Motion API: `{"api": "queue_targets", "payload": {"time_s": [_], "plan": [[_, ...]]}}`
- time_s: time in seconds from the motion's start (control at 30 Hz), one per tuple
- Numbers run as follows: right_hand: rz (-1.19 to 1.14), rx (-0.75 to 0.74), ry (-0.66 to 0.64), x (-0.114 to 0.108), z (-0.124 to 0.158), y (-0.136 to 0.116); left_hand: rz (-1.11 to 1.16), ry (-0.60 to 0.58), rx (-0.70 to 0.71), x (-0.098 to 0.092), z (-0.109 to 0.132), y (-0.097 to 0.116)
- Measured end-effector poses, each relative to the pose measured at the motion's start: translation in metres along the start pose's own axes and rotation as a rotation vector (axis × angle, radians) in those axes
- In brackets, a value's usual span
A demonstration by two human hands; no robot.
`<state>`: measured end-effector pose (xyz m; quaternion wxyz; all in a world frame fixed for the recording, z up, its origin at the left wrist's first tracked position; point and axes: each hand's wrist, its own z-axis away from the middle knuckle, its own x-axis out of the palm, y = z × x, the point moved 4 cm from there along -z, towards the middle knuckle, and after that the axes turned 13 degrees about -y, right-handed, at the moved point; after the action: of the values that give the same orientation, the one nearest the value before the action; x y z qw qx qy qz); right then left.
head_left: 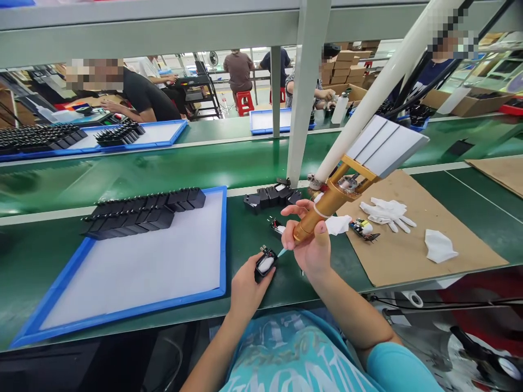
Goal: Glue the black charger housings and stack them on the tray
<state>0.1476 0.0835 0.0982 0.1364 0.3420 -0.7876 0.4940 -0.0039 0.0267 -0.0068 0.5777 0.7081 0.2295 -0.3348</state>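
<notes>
My left hand [247, 286] is closed around a small black plastic housing [260, 270] with white filling and electronic parts showing in its open top. In my right hand [312, 247] is a gold-coloured glue dispenser [322, 210], tilted, with a thin pale-blue nozzle [282, 252] pointing down to the left. The nozzle tip is at the housing's right edge; whether it touches cannot be seen. Just behind the housing lies another black part [277, 224] with prongs, partly hidden by my right hand. A row of black housings [267, 197] stands farther back.
A blue-rimmed white tray [224, 245] on the left holds several black housings [139, 215]. Brown cardboard [408, 261] at right carries a white glove [388, 212], a white cloth [440, 246] and a circuit board [365, 230]. A metal post [300, 109] rises behind; people work beyond.
</notes>
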Motion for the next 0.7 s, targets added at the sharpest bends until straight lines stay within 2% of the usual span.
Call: {"api": "queue_targets", "payload": {"time_s": [0.3,0.7], "plan": [[0.024,-0.036,-0.004,0.006,0.002,0.000,0.070,0.041,0.051,-0.018,0.000,0.025],[-0.007,-0.022,0.000,0.018,0.000,0.001,0.125,0.040,-0.010,-0.019,0.002,0.018]]}}
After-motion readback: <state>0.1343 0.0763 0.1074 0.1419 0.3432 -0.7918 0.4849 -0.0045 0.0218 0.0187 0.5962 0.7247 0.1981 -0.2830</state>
